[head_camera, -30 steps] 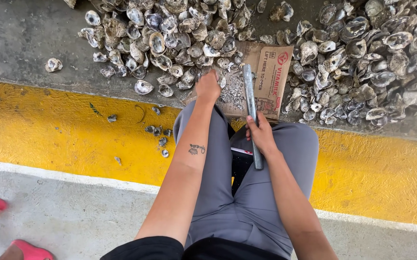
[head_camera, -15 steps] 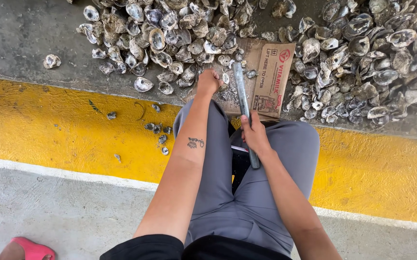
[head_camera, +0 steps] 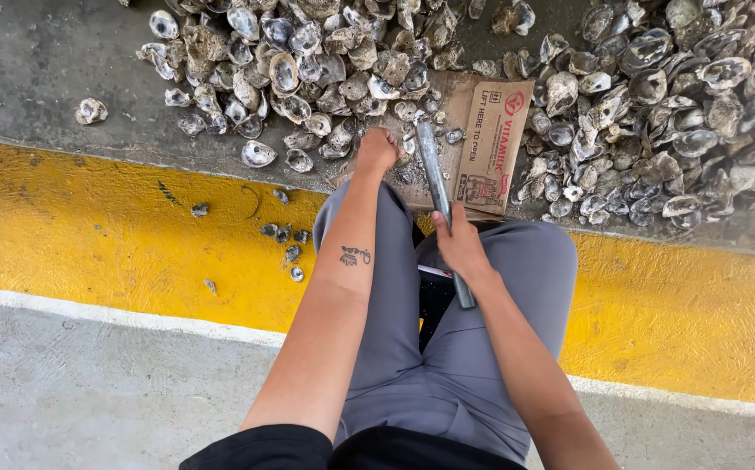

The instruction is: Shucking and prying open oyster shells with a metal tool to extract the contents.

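Head view, looking straight down over the person's knees in grey trousers (head_camera: 447, 348).

Left hand (head_camera: 377, 150): upper centre of frame, arm stretched forward, fingers curled down at the near edge of the oyster shell pile (head_camera: 308, 61). It rests where the shells meet the flattened cardboard box (head_camera: 491, 139). What sits under the fingers is hidden by the hand itself; cannot tell whether it is clamped on a shell or only pressing down.

Right hand (head_camera: 460, 248): centre of frame, just above the knees, closed around a grey metal bar (head_camera: 437, 187). The bar runs from just below the hand, over the lap, up and slightly left to its tip beside the left hand, above the cardboard. The grip lies on the lower part of the bar.

Hands well apart, left ahead of right, linked only by the line of the bar.

Surroundings: oyster shells cover the grey concrete along the whole top of the frame, the larger heap (head_camera: 665, 104) at upper right, the cardboard between the two heaps. One lone shell (head_camera: 91, 110) lies at upper left, apart from the pile. A yellow painted band (head_camera: 90, 235) crosses the middle of the frame, with a few small shell fragments (head_camera: 286, 248) on it left of the left forearm. Small tattoo (head_camera: 355, 256) on the left forearm.
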